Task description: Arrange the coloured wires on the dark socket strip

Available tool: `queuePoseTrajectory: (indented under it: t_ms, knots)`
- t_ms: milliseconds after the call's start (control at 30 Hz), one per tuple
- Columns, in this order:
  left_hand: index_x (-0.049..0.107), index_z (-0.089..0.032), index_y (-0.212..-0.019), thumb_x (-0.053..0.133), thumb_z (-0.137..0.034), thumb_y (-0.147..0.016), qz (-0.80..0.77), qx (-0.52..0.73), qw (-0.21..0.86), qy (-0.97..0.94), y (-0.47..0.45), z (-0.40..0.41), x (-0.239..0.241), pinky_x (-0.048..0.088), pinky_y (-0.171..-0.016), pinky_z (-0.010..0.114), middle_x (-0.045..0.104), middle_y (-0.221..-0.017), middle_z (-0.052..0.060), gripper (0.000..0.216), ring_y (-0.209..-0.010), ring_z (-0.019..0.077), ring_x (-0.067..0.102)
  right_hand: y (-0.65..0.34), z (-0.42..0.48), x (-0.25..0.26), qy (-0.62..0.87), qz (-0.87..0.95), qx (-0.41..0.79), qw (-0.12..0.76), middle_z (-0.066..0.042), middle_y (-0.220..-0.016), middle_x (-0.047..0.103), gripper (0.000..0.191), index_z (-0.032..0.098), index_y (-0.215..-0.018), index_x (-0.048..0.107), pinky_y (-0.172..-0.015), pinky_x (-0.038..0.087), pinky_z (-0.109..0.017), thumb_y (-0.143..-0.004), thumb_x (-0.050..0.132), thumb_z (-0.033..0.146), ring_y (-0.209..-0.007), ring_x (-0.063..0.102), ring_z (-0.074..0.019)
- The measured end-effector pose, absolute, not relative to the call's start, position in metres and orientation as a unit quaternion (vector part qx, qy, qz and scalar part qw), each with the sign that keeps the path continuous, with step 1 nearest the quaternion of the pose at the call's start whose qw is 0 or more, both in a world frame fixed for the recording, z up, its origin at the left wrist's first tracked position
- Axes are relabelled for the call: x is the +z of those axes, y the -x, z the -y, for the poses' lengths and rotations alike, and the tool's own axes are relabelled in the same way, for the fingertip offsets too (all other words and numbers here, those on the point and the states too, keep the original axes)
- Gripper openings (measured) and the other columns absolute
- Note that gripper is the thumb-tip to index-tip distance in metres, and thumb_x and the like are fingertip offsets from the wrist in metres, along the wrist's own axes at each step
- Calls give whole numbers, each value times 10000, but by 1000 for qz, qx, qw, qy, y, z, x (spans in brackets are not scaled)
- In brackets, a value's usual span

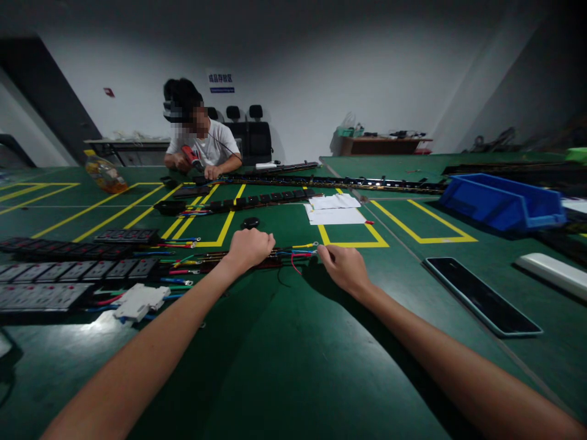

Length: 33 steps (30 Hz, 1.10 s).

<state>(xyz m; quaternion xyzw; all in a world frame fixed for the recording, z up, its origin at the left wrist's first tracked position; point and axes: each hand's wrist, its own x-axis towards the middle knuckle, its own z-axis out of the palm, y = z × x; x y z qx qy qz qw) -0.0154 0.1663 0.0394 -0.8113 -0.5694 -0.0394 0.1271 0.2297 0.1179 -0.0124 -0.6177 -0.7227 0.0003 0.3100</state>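
My left hand (251, 249) is closed over a bundle of thin wires and a dark strip lying across the green table. From under it, yellow, blue and red wires (300, 249) run right and end in metal ring terminals. My right hand (343, 267) has its fingers curled and pinched at the tips of these wires; the exact contact is partly hidden by the thumb. A loose red wire (295, 263) curves down between the hands. Black socket strips (77, 271) with coloured wire tails lie left of my left hand, beside a white plastic piece (140, 300).
Across the table, a person in a white shirt (211, 143) holds a red power tool (191, 157). A blue bin (499, 205), a phone (481, 296) and a white bar (553, 274) are on the right. White papers (337, 214) and a round black object (251, 223) lie ahead.
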Motion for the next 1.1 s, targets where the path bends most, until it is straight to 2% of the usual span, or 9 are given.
queuePoseTrajectory:
  t_ms: [133, 300, 400, 533, 700, 833, 900, 1000, 1100]
  knots:
    - [808, -123, -881, 242, -422, -1034, 568, -37, 119, 814, 16, -166, 40, 534, -741, 409, 746, -804, 171, 657, -822, 310, 742, -231, -115, -12, 580, 714, 3, 391, -51, -579, 639, 524, 192, -663, 668, -557, 277, -293, -1023, 387, 448, -502, 531, -155]
    - [805, -119, -873, 251, -418, -1031, 572, -37, 114, 811, 16, -168, 39, 533, -755, 417, 745, -809, 174, 649, -829, 310, 740, -231, -113, -12, 538, 713, 8, 449, -56, -672, 710, 460, 172, -950, 777, -584, 359, -272, -1002, 420, 457, -550, 596, -163]
    - [804, -116, -871, 242, -418, -1030, 572, -37, 110, 812, 16, -168, 39, 533, -751, 422, 743, -811, 178, 658, -830, 316, 737, -231, -114, -13, 557, 709, -1, 433, -53, -637, 687, 477, 179, -842, 760, -578, 334, -280, -1001, 420, 473, -535, 576, -161]
    - [803, -118, -872, 233, -428, -1032, 570, -38, 104, 814, 16, -168, 39, 531, -747, 415, 739, -799, 171, 668, -822, 310, 734, -231, -116, -13, 604, 711, -2, 360, -47, -567, 621, 546, 201, -616, 630, -553, 246, -298, -1018, 395, 486, -510, 520, -156]
    - [798, -117, -862, 243, -425, -1033, 568, -42, 102, 816, 17, -167, 40, 533, -749, 418, 737, -795, 168, 657, -818, 309, 736, -229, -117, -11, 641, 714, 8, 280, -55, -604, 648, 551, 207, -605, 605, -547, 199, -304, -1028, 398, 495, -540, 542, -163]
    - [797, -125, -850, 243, -432, -1036, 567, -43, 100, 817, 17, -168, 39, 536, -745, 412, 739, -787, 162, 660, -800, 298, 737, -229, -116, -11, 624, 717, 8, 310, -55, -598, 652, 547, 208, -617, 611, -548, 230, -301, -1030, 382, 485, -542, 568, -171]
    - [800, -117, -865, 250, -427, -1031, 570, -44, 104, 814, 17, -169, 38, 538, -752, 429, 744, -814, 182, 653, -825, 317, 740, -231, -116, -12, 601, 716, 15, 355, -55, -594, 657, 528, 204, -663, 650, -559, 280, -293, -1029, 377, 470, -549, 593, -177]
    - [803, -104, -881, 266, -415, -1023, 576, -46, 110, 808, 16, -170, 36, 540, -757, 454, 744, -832, 208, 637, -859, 347, 740, -232, -114, -12, 560, 717, 28, 415, -55, -635, 695, 474, 186, -873, 749, -585, 357, -283, -1018, 386, 454, -571, 631, -183]
    - [794, -111, -846, 250, -408, -1033, 572, -48, 110, 812, 16, -170, 35, 542, -742, 448, 739, -808, 200, 647, -846, 343, 743, -231, -113, -12, 540, 719, 20, 437, -62, -695, 732, 448, 176, -1012, 770, -599, 391, -284, -1001, 413, 447, -590, 647, -187]
